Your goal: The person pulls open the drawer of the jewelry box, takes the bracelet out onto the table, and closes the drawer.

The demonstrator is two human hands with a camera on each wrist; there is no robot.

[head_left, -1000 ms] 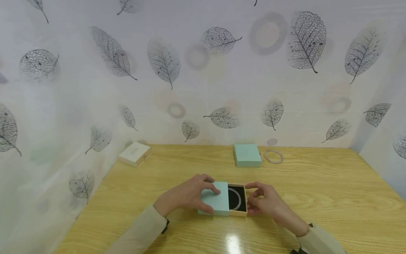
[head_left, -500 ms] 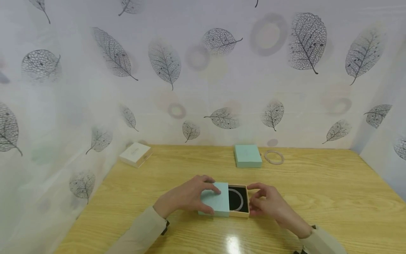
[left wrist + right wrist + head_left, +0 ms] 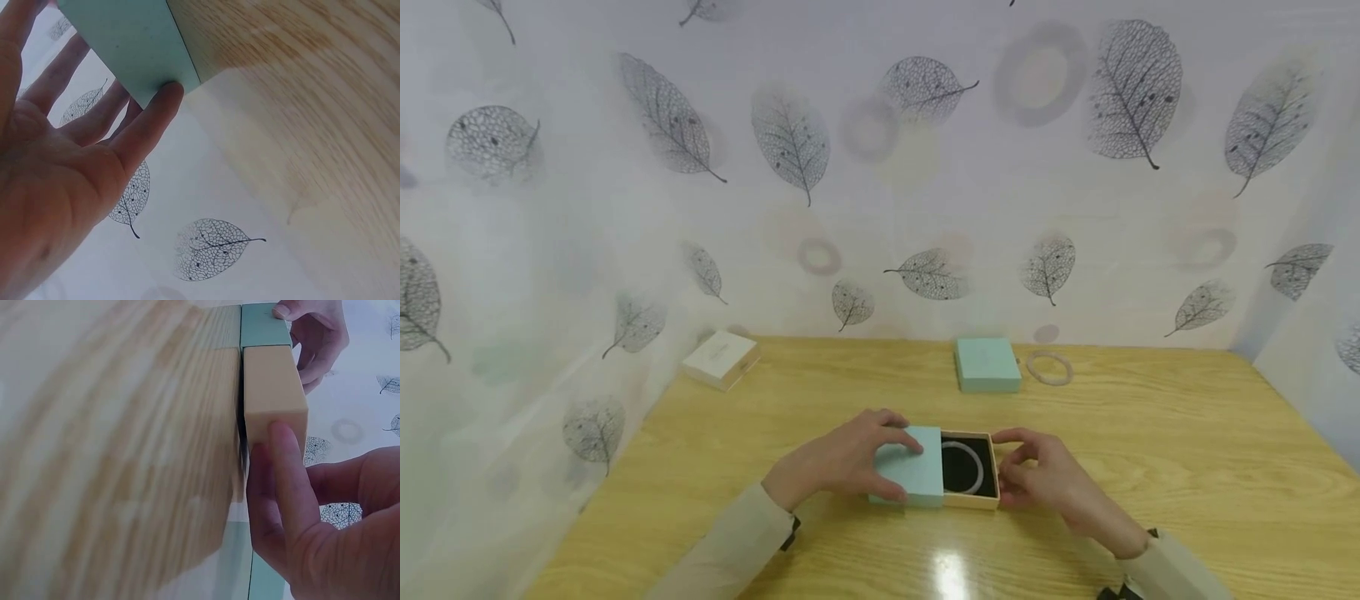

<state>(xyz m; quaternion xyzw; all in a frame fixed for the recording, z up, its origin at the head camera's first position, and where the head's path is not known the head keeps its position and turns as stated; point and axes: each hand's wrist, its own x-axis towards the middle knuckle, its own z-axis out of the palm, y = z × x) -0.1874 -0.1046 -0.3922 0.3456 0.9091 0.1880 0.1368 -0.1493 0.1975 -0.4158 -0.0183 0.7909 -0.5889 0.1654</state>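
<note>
Plainly, we see the left hand (image 3: 859, 457) gripping the teal sleeve (image 3: 919, 473) on the desk (image 3: 1165, 442), the right hand (image 3: 1039, 473) pinching the partly exposed tray (image 3: 972, 502) where a pale bangle (image 3: 981, 472) lies.

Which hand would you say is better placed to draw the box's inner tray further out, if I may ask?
Probably the right hand: its fingers touch the inner tray at its outer end, while the left hand holds the turquoise cover and seems suited to steadying it.
</note>
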